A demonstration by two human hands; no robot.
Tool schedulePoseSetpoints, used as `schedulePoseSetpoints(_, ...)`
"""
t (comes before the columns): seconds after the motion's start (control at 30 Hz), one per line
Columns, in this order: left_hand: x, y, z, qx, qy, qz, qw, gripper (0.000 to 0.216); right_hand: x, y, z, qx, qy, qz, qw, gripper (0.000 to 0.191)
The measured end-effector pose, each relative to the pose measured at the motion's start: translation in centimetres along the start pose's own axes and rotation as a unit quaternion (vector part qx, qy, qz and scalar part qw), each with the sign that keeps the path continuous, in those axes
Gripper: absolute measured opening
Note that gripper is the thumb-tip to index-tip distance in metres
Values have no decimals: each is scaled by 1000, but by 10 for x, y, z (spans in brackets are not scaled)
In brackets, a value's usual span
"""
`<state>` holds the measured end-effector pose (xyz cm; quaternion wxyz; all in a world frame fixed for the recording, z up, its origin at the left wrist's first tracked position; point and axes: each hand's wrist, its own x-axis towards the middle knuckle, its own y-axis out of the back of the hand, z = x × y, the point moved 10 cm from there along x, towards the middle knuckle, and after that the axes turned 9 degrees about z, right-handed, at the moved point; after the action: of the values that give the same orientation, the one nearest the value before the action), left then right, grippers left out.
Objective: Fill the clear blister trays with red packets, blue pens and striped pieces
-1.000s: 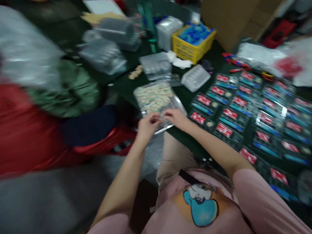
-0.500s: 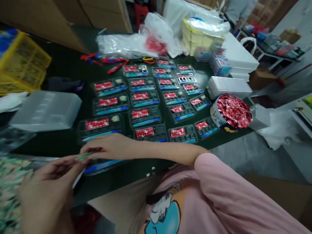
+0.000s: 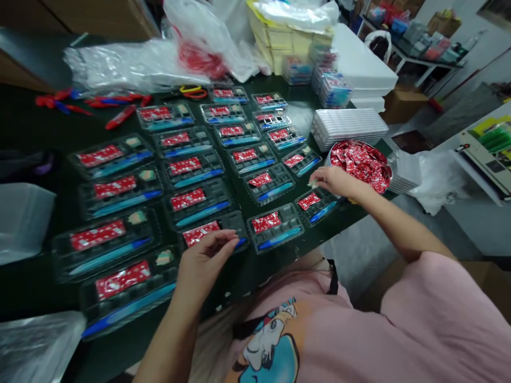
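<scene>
Several dark plastic trays lie in rows on the dark green table (image 3: 32, 133), each with a red packet and a blue pen-like stick. My left hand (image 3: 205, 260) hovers over the near tray (image 3: 217, 231), fingers pinched together; what they hold is too small to see. My right hand (image 3: 335, 181) reaches to the right end of the rows, beside a round tin of red packets (image 3: 365, 165). Its fingertips pinch a small pale piece just above the tray (image 3: 315, 205) at that end.
A stack of clear tray lids (image 3: 347, 125) lies behind the tin. Plastic bags (image 3: 131, 64), yellow stacked boxes (image 3: 287, 37) and a white slab (image 3: 359, 64) crowd the far edge. Red and blue clips (image 3: 91, 101) lie far left. Clear containers (image 3: 22, 218) sit at the left.
The view has swung right from the bag of small pieces to the rows of trays. My right hand has travelled from the near left trays to the far right end by the tin.
</scene>
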<state>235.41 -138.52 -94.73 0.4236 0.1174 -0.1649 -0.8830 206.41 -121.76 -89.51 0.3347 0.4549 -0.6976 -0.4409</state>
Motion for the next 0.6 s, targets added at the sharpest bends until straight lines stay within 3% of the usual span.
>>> schedulePoseSetpoints(0.1,1,-2,0,5,2,5,1000,31,5,-10,33,-147,40,-102,983,16)
schedulePoseSetpoints(0.23,0,-1,1,19,4,7,1000,33,5,-39,40,-255,102,-186,943,15)
schedulePoseSetpoints(0.4,-4,7,1,35,8,11,999,27,-1,-61,42,-296,127,-208,924,18)
schedulePoseSetpoints(0.6,-4,13,-1,38,-7,17,999,25,-3,-72,49,-282,138,-219,924,18)
